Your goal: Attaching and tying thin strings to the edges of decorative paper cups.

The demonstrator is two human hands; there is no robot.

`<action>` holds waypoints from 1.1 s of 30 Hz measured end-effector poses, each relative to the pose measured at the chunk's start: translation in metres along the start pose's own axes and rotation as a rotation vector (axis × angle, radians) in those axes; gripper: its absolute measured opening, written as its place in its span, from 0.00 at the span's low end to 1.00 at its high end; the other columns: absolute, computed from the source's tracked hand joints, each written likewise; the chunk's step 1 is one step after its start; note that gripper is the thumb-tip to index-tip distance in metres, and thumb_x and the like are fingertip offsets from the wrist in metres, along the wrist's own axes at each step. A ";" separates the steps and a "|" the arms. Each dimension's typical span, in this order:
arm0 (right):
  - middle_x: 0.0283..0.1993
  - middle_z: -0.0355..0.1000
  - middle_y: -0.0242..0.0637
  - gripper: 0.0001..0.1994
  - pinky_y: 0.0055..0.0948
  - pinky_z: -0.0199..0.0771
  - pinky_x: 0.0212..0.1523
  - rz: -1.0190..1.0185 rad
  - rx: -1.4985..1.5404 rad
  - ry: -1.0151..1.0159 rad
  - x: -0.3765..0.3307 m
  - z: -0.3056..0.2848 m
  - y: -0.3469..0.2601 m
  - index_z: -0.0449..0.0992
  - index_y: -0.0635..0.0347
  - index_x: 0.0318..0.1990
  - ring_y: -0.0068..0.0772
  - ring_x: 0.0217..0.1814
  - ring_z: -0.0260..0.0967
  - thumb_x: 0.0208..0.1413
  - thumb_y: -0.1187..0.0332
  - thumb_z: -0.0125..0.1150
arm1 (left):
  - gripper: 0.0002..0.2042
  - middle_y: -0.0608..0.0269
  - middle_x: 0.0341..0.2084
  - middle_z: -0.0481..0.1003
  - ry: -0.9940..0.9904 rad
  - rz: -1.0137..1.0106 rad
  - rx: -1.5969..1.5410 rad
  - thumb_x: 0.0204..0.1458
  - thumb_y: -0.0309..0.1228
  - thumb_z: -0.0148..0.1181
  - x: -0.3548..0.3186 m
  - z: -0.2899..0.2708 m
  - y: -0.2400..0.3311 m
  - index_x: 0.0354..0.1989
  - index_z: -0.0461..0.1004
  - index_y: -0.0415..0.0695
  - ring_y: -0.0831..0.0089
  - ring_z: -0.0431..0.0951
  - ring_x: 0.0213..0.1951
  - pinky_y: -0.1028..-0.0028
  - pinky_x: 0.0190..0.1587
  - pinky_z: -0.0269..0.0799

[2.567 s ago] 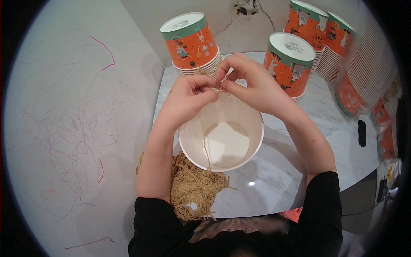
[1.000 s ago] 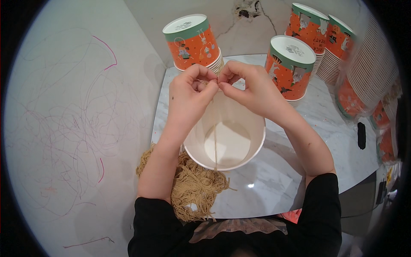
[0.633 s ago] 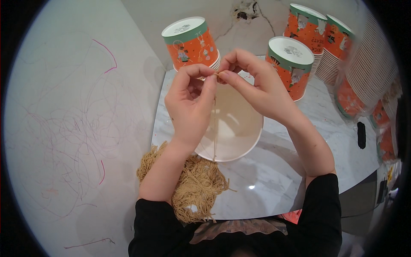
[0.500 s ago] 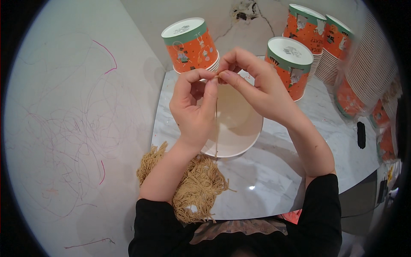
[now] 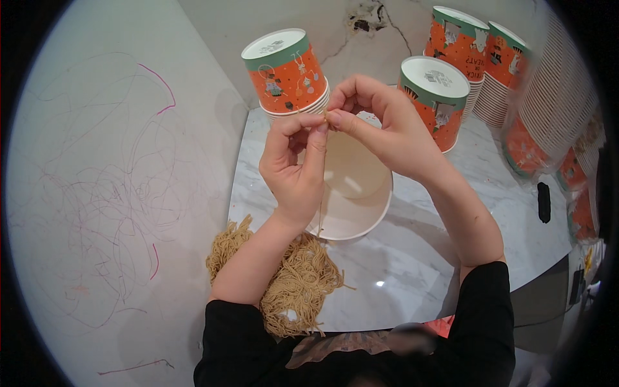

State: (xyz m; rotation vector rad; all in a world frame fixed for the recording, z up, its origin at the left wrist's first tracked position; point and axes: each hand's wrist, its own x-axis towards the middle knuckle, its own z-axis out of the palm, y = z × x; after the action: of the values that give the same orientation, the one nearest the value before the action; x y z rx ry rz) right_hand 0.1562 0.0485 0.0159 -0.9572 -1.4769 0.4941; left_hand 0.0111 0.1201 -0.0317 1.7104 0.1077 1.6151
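Note:
My left hand (image 5: 293, 169) and my right hand (image 5: 387, 132) meet fingertip to fingertip above a large open white tub (image 5: 389, 193). Both are closed in a pinch on one thin tan string (image 5: 322, 209). A short bit of it shows between the fingertips; the rest hangs past my left thumb and over the tub's near rim. Just how the fingers hold or twist it is too small to see. Under and beside my left forearm lies a loose heap of the same tan strings (image 5: 303, 284) on the table.
Orange-and-green paper tubs (image 5: 287, 71) stand upside down in stacks behind the hands, with another stack (image 5: 435, 97) to the right. Farther right are plastic-wrapped tub stacks (image 5: 554, 103) and a small black object (image 5: 543, 203). A scribbled white wall (image 5: 116, 193) borders the marble-patterned table (image 5: 400, 277).
My pinched fingertips have dropped very slightly, my left hand turning a little. The string's hanging part has swung a little to the left. The heap has not visibly changed.

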 end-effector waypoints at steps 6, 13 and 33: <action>0.36 0.76 0.29 0.05 0.24 0.70 0.49 -0.053 -0.142 0.004 -0.003 0.002 -0.005 0.76 0.65 0.41 0.18 0.42 0.71 0.62 0.72 0.62 | 0.04 0.66 0.37 0.78 0.016 -0.014 -0.016 0.62 0.19 0.60 0.000 0.000 -0.002 0.43 0.75 0.39 0.87 0.72 0.29 0.84 0.30 0.68; 0.32 0.79 0.44 0.07 0.32 0.77 0.41 -0.225 -0.309 0.068 -0.003 0.004 -0.005 0.77 0.69 0.37 0.35 0.35 0.80 0.57 0.73 0.62 | 0.07 0.67 0.36 0.76 0.058 -0.104 -0.039 0.59 0.19 0.63 0.002 -0.001 0.000 0.42 0.72 0.38 0.84 0.76 0.35 0.82 0.40 0.73; 0.35 0.74 0.33 0.10 0.26 0.69 0.45 0.013 -0.060 -0.045 -0.001 -0.005 0.004 0.74 0.66 0.42 0.22 0.40 0.67 0.66 0.66 0.57 | 0.05 0.66 0.36 0.79 -0.004 -0.109 0.036 0.59 0.20 0.64 0.003 0.000 0.002 0.38 0.74 0.40 0.83 0.75 0.33 0.80 0.37 0.73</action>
State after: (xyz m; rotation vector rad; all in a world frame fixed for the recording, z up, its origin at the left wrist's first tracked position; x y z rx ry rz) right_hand 0.1621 0.0486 0.0131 -1.0092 -1.5338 0.4856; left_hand 0.0109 0.1201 -0.0284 1.7053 0.2253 1.5379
